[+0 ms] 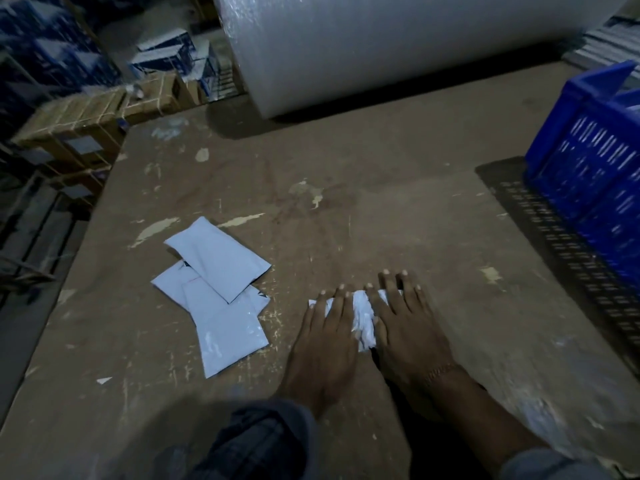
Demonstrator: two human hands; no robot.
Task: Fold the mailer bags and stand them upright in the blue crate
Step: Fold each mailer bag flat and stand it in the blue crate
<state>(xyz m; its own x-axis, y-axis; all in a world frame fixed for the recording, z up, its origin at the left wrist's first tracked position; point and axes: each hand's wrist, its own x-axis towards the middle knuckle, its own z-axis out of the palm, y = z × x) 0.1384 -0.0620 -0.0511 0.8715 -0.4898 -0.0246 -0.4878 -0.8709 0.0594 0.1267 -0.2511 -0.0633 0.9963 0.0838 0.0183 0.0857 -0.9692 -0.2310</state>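
Two dark sleeves (263, 441) sit at the bottom of the view, and from them both hands reach out flat onto the brown table (398, 209). Under the hands lies a white mailer bag (363, 318), crumpled and partly folded, close to the near edge of the table. The left hand (323, 344) presses down on the left part of the bag with straight fingers spread a little. The right hand (405, 334) presses on the right part the same way, fingers straight, and a thin chain (440, 370) goes round its wrist. Only a strip of the bag shows between the two hands, plus small bits by the fingertips. To the left, well apart from the hands, a small pile of flat mailer bags (216, 292) lies on the table, overlapping each other at angles. The blue crate (595, 161) stands at the right edge of the table, far from the hands, and something pale shows inside it, but what it is cannot be told. At the back of the table rests a huge roll of bubble wrap (398, 46). Beyond the table's left edge stand brown cardboard boxes (76, 129) and blue and white packs (169, 57).
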